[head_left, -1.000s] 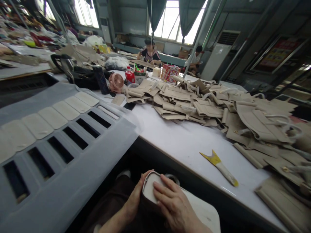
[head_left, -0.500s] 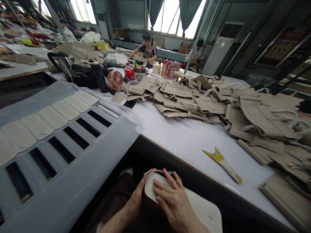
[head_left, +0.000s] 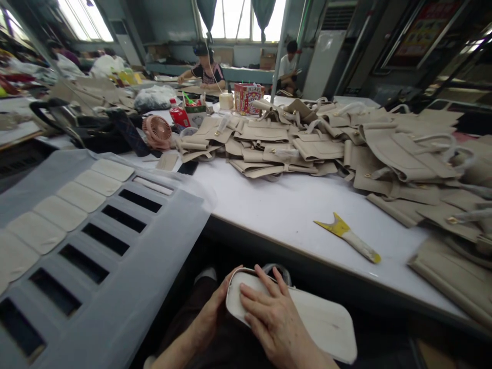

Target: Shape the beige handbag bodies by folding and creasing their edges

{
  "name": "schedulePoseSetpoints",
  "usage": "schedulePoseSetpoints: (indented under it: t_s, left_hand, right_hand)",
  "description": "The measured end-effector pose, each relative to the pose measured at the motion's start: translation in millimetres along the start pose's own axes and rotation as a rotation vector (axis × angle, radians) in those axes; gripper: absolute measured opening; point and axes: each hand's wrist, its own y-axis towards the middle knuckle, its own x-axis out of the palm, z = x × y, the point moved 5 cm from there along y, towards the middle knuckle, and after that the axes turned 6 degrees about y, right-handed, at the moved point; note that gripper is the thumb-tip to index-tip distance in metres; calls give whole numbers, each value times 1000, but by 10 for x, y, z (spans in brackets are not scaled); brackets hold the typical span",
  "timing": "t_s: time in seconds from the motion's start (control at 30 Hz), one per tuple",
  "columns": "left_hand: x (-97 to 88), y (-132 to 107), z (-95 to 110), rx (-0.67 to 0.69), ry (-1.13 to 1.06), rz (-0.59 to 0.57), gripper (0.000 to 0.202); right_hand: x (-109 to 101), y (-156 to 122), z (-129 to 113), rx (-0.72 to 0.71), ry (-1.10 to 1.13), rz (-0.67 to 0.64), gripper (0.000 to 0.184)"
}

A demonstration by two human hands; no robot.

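On my lap lies a handbag [head_left: 326,323] with a pale, round-cornered panel facing up. A raised dark edge runs round its near left end, and a looped handle [head_left: 282,271] shows behind it. My left hand [head_left: 211,312] is wrapped against the left end of the bag, fingers along the rim. Flat on the panel rests my right hand [head_left: 271,312], its fingers spread and two fingertips reaching the far rim. On the white table [head_left: 253,205] beyond, a yellow forked scraper [head_left: 348,238] lies apart from both hands.
Beige bag pieces [head_left: 284,146] are heaped along the table. At left, a grey sheet [head_left: 126,287] carries pale panels [head_left: 59,212] and dark slots. A pink fan [head_left: 157,132], a red bottle [head_left: 179,114] and a patterned box [head_left: 249,99] stand farther back. Two people sit beyond.
The view has turned slightly to the right, so the table and sheet sit further left. Both hands keep their places on the bag, and more of its handle shows.
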Motion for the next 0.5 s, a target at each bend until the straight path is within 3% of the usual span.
schedulePoseSetpoints:
  t_s: [0.37, 0.43, 0.5]
  left_hand:
    - [-66, 77, 328, -183, 364, -129, 49]
    - [-170, 39, 415, -230, 436, -107, 48]
    - [-296, -4, 444, -283, 509, -14, 47]
  right_hand:
    - [14, -41, 50, -2, 39, -2, 29]
    - [18, -5, 76, -10, 34, 18, 28]
    - [14, 18, 79, -11, -3, 35, 26]
